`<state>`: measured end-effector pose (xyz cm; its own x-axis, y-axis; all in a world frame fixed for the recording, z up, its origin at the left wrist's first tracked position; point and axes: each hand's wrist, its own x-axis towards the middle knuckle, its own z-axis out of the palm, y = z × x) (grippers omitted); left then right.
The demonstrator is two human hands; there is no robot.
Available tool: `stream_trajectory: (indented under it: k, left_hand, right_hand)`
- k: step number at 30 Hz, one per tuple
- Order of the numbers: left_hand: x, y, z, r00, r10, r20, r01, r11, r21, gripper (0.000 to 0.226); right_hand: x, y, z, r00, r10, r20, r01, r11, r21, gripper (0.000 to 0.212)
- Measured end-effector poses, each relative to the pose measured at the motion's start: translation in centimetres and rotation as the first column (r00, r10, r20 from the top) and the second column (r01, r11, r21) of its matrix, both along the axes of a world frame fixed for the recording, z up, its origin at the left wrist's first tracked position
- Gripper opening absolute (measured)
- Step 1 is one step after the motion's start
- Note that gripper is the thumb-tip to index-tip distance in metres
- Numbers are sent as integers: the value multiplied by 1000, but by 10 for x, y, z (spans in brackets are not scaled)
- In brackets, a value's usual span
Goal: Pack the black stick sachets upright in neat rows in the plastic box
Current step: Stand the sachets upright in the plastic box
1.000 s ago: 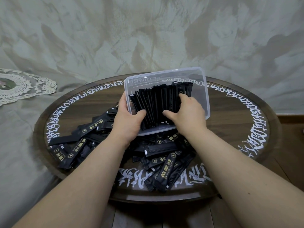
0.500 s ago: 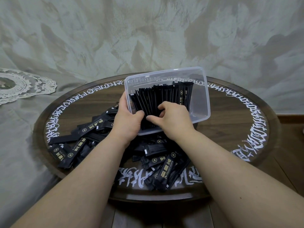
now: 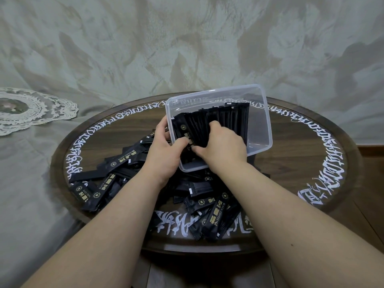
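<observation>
A lace doily lies far left, off the round table. Loose sachets are heaped on the table. The left hand grips the plastic box's left wall, thumb inside. The right hand, fingers curled, pinches the packed sachets standing in the tilted box's left half.

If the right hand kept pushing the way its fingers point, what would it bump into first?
Probably the row of black sachets its fingers already rest against, then the left hand at the plastic box wall. Depth is hard to judge.
</observation>
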<state>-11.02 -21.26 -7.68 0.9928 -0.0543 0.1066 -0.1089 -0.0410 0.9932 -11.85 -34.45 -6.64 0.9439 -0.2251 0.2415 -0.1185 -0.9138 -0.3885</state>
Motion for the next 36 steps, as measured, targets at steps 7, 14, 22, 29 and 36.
stream_trajectory:
  k: [7, 14, 22, 29, 36]
  left_hand:
    - [-4, 0, 4, 1000, 8, 27, -9, 999, 42, 61]
    - [-6, 0, 6, 1000, -2, 27, -1, 996, 93, 62]
    - [-8, -3, 11, 999, 38, 13, -40, 993, 108, 63]
    - [-12, 9, 22, 992, 126, 11, -126, 988, 90, 62]
    - [-17, 24, 23, 981, 193, -21, -191, 980, 57, 65]
  right_hand:
    - [-3, -16, 0, 999, 38, 6, -39, 974, 222, 64]
    - [-3, -6, 2, 999, 46, 1, -45, 969, 244, 74]
    - [-6, -5, 0, 999, 21, -24, -18, 993, 119, 75]
    - [-9, -6, 3, 993, 25, 117, -49, 978, 205, 60]
    - [-19, 9, 8, 949, 188, 254, -244, 946, 212, 24]
